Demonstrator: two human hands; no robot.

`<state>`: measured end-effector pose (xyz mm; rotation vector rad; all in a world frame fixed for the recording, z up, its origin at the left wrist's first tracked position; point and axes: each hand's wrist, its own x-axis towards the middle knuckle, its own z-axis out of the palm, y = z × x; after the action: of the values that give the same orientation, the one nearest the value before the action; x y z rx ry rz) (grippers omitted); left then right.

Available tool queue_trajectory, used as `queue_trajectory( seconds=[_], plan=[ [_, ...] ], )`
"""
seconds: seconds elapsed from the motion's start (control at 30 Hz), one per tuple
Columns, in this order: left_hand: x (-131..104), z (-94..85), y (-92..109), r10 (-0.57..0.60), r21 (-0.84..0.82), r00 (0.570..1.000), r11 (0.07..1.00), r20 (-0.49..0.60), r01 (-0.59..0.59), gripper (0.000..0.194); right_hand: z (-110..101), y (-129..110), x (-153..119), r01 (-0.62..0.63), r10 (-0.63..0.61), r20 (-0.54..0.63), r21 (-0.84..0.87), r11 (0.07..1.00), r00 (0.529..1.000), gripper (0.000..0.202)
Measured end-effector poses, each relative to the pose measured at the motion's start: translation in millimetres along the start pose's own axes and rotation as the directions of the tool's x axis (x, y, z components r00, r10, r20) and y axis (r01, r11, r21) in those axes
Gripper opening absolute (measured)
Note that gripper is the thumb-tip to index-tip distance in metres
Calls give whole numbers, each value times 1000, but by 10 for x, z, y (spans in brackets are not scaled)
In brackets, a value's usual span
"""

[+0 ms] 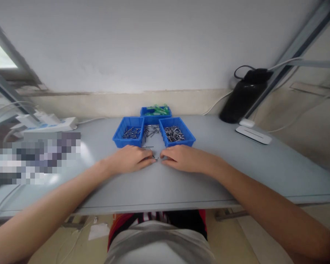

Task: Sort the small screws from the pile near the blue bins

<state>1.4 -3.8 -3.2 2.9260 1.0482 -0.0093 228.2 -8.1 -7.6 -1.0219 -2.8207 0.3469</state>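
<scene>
1. Small metal pin [155, 157]: lies on the grey table [236, 168], right between the fingertips of both hands, just in front of the blue trays. Too small to tell what kind of part it is.
2. Left hand [130, 159]: palm down on the table, fingers curled toward the centre, tips at the pin. Whether it actually pinches the pin cannot be told.
3. Right hand [181, 158]: palm down, mirror of the left, fingertips nearly meeting the left ones at the pin. Grip likewise cannot be told.
4. Another thin metal pin [147, 147] lies loose on the table just beyond the left hand.
5. Left blue tray [118, 137]: holds a small scatter of dark metal pins.
6. Right blue tray [191, 138]: holds a denser heap of the same sort of metal pins.
7. Loose pile of pins [151, 131] sits on the bare table in the gap between the two trays.
8. Rear blue tray [147, 110]: behind the other two, near the wall, holds green plastic pieces.
9. Black bottle [243, 97] stands at the far right, with a white cable running past it.
10. Flat white device [253, 134] lies just in front of the bottle.
11. White power strip [51, 124] at the far left, cables attached.
12. No readable writing or brand anywhere; a patch at the left is pixelated.
</scene>
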Motion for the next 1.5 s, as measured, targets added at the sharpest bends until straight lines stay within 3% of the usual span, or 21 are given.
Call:
queue_trajectory(
  seconds=[0.2,0.43,0.77,0.97,1.13,1.3,1.5],
  plan=[
    [23,42,35,-72,44,997,996,6,71,34,10,4,5,-4,4,0,4,1000,1000,20],
    [27,49,6,-72,54,997,996,24,70,29,1,-6,7,-8,8,9,-23,1000,1000,21],
    [17,60,0,-54,28,998,998,-8,55,19,-24,-38,-6,-26,26,12,-28,999,1000,21],
    [19,87,2,-22,19,998,1000,-59,23,20,5,-66,18,41,-42,-17,-25,999,999,16],
    [18,82,14,9,10,998,1000,-66,-9,21,-18,-98,22,-29,27,-76,-34,999,997,12],
    [18,94,-3,8,20,998,1000,-70,-6,21,-23,-117,21,-83,80,-61,-47,995,995,15],
    [21,104,-6,31,1,997,1000,-73,-31,23,4,-100,41,-44,41,-51,-45,998,998,10]
  ],
)
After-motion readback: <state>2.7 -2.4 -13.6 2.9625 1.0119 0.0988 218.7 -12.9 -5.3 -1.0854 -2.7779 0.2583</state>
